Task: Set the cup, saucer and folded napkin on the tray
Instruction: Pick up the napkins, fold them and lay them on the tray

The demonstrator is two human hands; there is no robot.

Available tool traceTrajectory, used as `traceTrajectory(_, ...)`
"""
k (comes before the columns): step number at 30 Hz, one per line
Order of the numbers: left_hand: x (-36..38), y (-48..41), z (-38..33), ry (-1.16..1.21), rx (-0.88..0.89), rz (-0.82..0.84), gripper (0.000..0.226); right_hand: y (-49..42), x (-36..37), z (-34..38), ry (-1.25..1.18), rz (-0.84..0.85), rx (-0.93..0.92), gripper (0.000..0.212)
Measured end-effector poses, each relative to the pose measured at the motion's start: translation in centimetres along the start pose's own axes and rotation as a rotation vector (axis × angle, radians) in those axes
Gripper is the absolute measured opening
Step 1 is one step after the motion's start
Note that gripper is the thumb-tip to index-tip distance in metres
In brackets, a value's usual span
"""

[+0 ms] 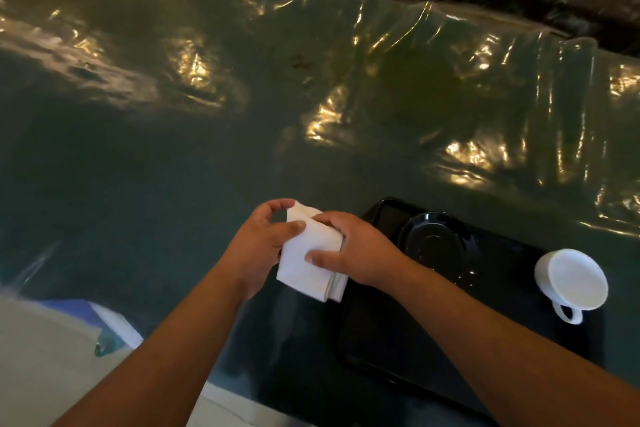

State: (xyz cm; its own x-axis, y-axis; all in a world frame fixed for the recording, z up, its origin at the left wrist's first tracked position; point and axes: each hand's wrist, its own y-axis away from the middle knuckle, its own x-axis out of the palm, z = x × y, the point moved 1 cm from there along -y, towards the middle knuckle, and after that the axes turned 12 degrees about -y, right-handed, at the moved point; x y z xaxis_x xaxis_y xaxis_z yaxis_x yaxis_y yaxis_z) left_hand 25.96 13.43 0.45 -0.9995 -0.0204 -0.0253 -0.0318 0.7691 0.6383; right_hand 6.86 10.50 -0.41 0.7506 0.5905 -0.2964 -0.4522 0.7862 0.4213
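Observation:
A white folded napkin (308, 260) is held between both hands just left of the black tray (388, 340). My left hand (259, 246) grips its left edge and upper corner. My right hand (353, 250) holds its right side, thumb pressed on the top face. A black saucer (436, 243) lies on the far part of the tray. A white cup (571, 279) with its handle towards me stands at the tray's right edge; I cannot tell whether it rests on the tray or just beside it.
The table (173, 166) is covered with dark green cloth under shiny, wrinkled clear plastic. A pale cloth and a blue-and-white object (104, 319) lie at the near left edge. Dark objects line the far edge of the table.

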Motion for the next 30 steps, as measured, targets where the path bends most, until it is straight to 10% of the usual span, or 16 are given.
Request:
traceTrajectory(6,1.4,-0.4,-1.8,-0.072,0.061,0.079,0.043,0.6,-1.7,-0.6,-0.245,-0.134,0.057,0.017)
traceTrajectory(17,4.4,-0.4,-2.8,-0.109,0.033,0.088,0.029,2.6,-4.7,0.1,-0.543,-0.224,0.071,0.012)
traceTrajectory(30,7.7,0.8,-6.5,-0.338,0.069,0.512,0.028,6.3,-10.1,-2.3,-0.755,-0.32,0.123,0.062)
